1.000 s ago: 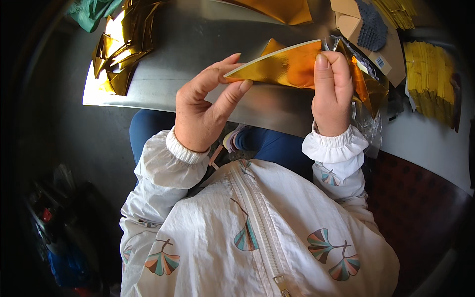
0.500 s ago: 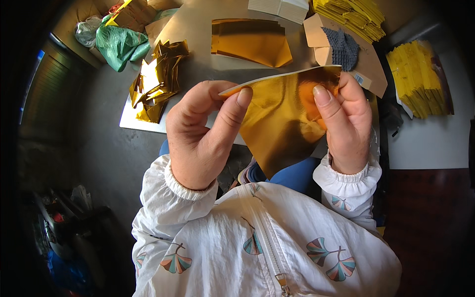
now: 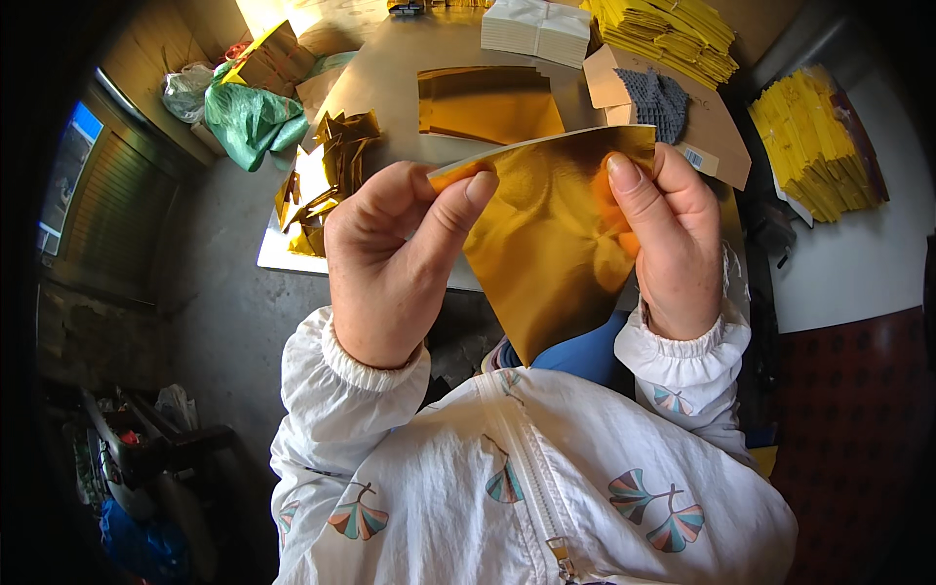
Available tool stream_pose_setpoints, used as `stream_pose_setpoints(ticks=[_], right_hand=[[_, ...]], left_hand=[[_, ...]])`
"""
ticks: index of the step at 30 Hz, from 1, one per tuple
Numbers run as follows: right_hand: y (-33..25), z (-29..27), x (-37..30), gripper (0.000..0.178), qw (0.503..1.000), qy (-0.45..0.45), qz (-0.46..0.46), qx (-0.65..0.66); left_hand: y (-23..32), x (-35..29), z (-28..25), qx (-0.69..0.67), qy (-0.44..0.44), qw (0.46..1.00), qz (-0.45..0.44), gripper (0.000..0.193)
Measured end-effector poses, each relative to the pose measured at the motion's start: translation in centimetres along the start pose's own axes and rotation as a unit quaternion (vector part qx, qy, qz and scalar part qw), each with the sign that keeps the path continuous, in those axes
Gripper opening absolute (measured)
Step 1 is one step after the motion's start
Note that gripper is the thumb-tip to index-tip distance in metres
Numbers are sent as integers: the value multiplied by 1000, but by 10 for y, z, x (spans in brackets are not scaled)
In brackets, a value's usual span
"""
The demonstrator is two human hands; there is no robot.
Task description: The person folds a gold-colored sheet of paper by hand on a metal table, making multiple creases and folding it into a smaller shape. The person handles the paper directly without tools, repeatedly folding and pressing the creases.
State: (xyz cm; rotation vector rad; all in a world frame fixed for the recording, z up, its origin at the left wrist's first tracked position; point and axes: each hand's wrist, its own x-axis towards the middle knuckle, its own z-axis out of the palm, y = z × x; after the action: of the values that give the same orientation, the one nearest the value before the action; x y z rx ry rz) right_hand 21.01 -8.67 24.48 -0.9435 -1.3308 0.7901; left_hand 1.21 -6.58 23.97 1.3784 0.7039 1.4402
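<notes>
A shiny gold foil sheet (image 3: 546,234) with a pale upper edge hangs between my two hands, its lower corner pointing down toward my lap. My left hand (image 3: 395,258) pinches the upper left corner between thumb and fingers. At the upper right corner, my right hand (image 3: 673,234) is closed on the same sheet, thumb in front and fingers mostly behind. Beyond it a stack of flat gold foil sheets (image 3: 487,97) lies on the table (image 3: 390,97). To the left sits a pile of folded gold foil pieces (image 3: 327,180).
A grey knitted cloth (image 3: 655,105) lies on an opened cardboard box (image 3: 717,136) at the right. Behind are a white paper stack (image 3: 534,31) and yellow bundles (image 3: 668,34); more yellow bundles (image 3: 819,146) sit farther right. A green plastic bag (image 3: 249,122) stands at the far left.
The view has shifted slightly, so the surroundings appear displaced. Both hands keep their hold on the foil sheet, which hangs nearly the same, its lower tip slightly lower in the picture.
</notes>
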Motion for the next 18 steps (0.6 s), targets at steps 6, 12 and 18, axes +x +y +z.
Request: stream_pose_setpoints(ticks=[6, 12, 18], right_hand=[[-1, -2, -2, 30, 1000, 6, -7, -4], [-4, 1, -6, 31, 1000, 21, 0, 13], [-8, 2, -8, 31, 1000, 19, 11, 9]], left_hand=[[4, -1, 2, 25, -11, 1000, 9, 28], [3, -2, 4, 47, -11, 998, 32, 24], [5, -3, 5, 68, -9, 997, 45, 24]])
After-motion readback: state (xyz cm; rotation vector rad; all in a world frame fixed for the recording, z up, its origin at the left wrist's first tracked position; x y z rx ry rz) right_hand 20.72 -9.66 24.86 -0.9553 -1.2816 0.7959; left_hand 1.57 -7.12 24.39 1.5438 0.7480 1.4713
